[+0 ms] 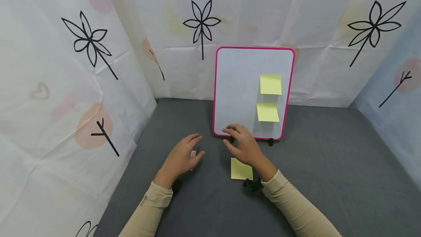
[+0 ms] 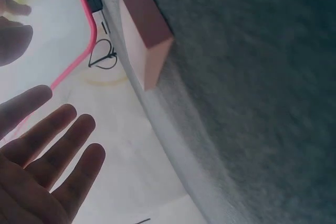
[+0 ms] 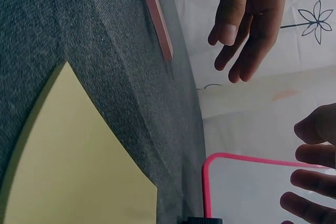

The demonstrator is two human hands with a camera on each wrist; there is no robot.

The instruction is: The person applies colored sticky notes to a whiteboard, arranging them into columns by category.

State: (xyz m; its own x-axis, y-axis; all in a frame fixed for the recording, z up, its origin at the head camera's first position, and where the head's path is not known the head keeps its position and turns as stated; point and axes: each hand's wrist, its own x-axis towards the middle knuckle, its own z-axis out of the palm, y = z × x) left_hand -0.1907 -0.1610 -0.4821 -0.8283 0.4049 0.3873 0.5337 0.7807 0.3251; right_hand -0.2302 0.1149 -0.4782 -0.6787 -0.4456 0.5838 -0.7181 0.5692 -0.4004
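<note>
Nearest: yellow sticky pad [image 1: 241,169] flat on the grey desk [image 1: 329,164], near the middle toward the front edge, just beside the right wrist, not touched. In the right wrist view it fills the lower left

Right hand [image 1: 242,145] hovers just past the pad, fingers loosely spread and relaxed, holding nothing. Fingertips near the bottom edge of the whiteboard [image 1: 236,83]; contact can't be told

Left hand [image 1: 181,157] to its left, palm down over the desk, fingers straight and apart, holding nothing. Small pink block [image 1: 193,154] lies on the desk right under/beside its fingers. Left wrist view shows the block resting on the desk with the palm clear of it

Far: pink-framed whiteboard stands upright near the back edge, on small black feet. Two yellow notes on its right half, upper note [image 1: 271,84] above lower note [image 1: 268,112], apart

Patterned sheet [image 1: 65,83] walls left, back, right
</note>
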